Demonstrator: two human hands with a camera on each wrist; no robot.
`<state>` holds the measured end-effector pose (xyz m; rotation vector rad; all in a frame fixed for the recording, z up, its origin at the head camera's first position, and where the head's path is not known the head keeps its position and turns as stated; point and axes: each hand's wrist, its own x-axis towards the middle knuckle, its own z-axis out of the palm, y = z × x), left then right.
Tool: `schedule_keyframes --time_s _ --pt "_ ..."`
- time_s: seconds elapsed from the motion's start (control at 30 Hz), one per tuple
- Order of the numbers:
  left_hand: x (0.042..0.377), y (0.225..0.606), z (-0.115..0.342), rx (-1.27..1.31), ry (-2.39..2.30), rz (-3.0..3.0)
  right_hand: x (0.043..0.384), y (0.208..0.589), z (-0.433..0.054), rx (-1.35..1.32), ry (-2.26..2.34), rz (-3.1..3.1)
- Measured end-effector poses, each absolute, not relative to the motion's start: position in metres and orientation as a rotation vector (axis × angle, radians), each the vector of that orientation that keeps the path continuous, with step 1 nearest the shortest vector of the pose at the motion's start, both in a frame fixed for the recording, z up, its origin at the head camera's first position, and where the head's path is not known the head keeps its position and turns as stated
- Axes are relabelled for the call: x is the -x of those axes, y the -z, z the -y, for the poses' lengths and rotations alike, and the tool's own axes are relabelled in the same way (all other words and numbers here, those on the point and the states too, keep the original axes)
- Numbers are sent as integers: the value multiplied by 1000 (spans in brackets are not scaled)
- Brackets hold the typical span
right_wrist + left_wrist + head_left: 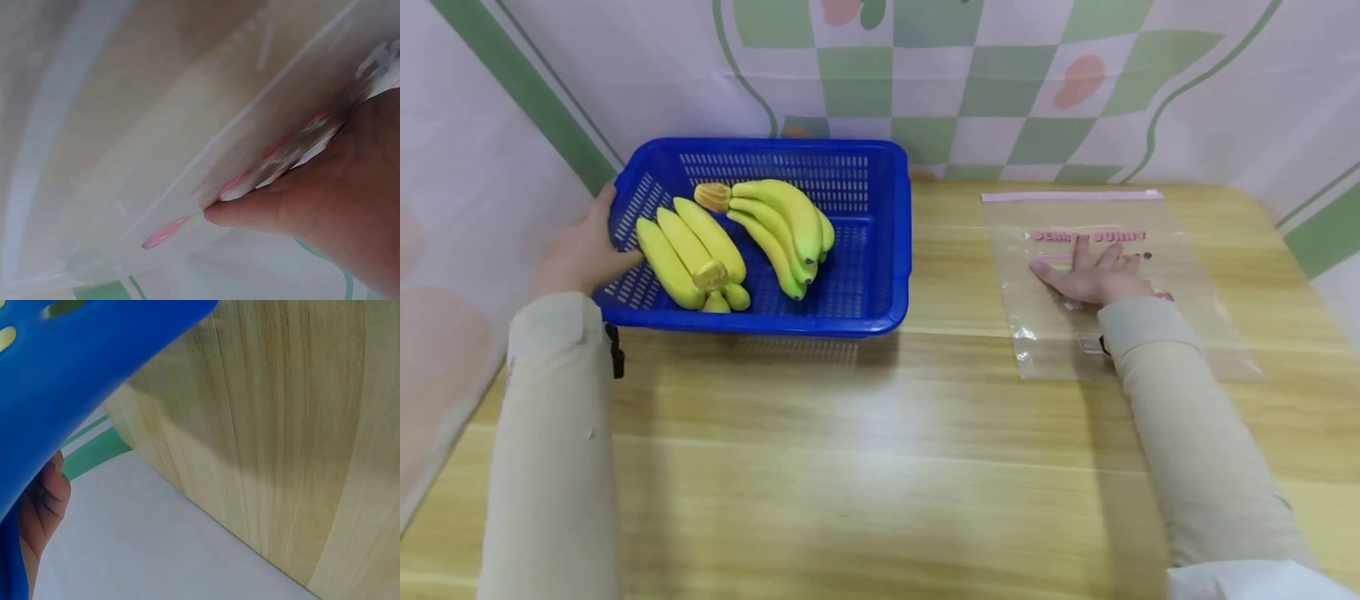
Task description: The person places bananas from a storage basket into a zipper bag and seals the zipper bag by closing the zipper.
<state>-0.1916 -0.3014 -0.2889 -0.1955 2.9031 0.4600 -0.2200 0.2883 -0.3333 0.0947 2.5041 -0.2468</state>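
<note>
A blue plastic basket [895, 250] with slotted walls stands at the left of the table in the head view. Two bunches of yellow bananas lie inside: one [681, 250] at the left, stem end toward me, and another [786, 221] beside it. My left hand [576, 254] grips the basket's left rim, thumb over the edge; in the left wrist view its curled fingers [53, 487] show below the rim. On the right, a clear zip bag [1195, 333] with pink print lies flat. My right hand [1097, 279] rests on it with fingers spread, its thumb [244, 212] touching the plastic.
The wooden table [880, 467] extends in front of the basket and bag. A patterned curtain [925, 83] with green and white checks hangs along the back, close behind the basket. The bag's pink slider strip [1067, 197] lies toward the far edge.
</note>
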Motion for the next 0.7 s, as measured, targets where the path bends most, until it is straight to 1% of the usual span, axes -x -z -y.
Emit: schedule_keyframes --time_s 0.6,0.7 --pt "192 290 302 208 -438 -2918 218 332 -297 -63 252 -2488" --pt "192 289 301 209 -435 -2919 221 336 -303 -8 234 -2495"
